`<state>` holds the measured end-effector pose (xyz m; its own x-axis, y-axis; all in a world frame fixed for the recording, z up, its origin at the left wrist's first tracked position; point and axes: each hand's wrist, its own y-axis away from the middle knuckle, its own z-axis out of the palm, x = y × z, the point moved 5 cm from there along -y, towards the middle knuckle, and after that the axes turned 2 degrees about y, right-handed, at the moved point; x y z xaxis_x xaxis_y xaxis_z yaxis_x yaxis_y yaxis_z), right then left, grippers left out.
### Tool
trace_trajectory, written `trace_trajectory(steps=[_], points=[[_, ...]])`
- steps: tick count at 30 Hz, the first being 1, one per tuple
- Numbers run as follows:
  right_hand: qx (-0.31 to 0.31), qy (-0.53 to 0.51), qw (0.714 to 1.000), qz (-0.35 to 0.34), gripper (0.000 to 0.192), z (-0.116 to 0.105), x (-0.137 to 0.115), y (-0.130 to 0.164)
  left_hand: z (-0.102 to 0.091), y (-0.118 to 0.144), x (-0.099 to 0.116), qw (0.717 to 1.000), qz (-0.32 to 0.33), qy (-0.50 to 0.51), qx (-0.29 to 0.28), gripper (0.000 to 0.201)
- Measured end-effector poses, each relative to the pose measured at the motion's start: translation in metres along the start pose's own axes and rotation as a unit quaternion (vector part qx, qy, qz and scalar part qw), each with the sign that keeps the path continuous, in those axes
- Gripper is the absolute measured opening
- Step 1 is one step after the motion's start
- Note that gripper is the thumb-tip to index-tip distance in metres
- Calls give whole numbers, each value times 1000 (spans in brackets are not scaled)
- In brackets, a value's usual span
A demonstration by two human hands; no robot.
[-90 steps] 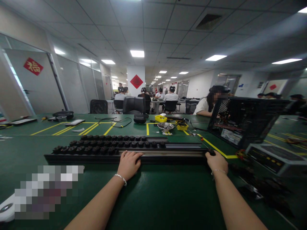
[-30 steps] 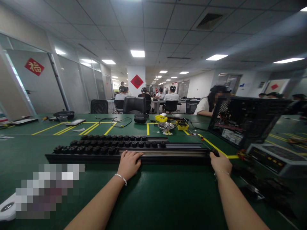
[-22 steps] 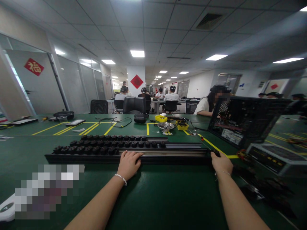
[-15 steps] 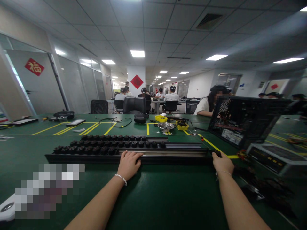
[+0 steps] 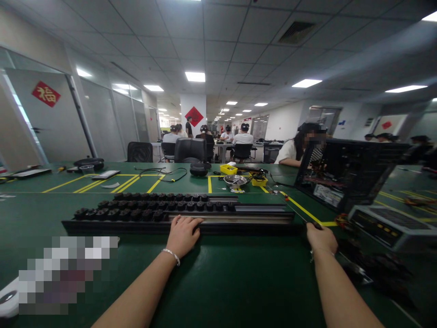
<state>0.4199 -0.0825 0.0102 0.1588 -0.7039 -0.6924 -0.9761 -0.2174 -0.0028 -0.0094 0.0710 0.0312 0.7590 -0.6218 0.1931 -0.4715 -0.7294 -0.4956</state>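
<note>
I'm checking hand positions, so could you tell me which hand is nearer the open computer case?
Right. The right hand lies off the long black tray's right end, below the computer case; the left hand rests at the tray's middle.

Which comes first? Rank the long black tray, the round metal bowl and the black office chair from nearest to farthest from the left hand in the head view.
1. Long black tray: under the left hand, whose fingers rest on its front edge.
2. Round metal bowl: beyond the tray, to the right, on the green table.
3. Black office chair: behind the table's far edge.
</note>
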Motion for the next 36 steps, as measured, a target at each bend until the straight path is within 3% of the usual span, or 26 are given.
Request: trace_trajectory(steps=[9, 17, 24, 26, 30, 33, 36], points=[[3, 104, 992, -67, 59, -10, 10, 6, 0, 0, -1, 1000, 9, 5, 8, 31], [-11, 163, 985, -61, 57, -13, 18, 7, 1, 1, -2, 1000, 10, 5, 13, 32], [105, 180, 976, -70, 50, -19, 14, 11, -3, 0, -1, 1000, 1, 4, 24, 29], [128, 187, 968, -103, 49, -20, 8, 14, -6, -1, -3, 999, -11, -5, 52, 29], [177, 173, 931, -267, 48, -12, -22, 36, -16, 0, -17, 981, -101, -62, 154, 34], [130, 169, 908, -361, 49, 9, -45, 57, -13, 1, -33, 966, -181, -92, 160, 44], [57, 184, 899, -394, 53, 33, -58, 74, -7, 1, -46, 960, -237, -91, 121, 50]])
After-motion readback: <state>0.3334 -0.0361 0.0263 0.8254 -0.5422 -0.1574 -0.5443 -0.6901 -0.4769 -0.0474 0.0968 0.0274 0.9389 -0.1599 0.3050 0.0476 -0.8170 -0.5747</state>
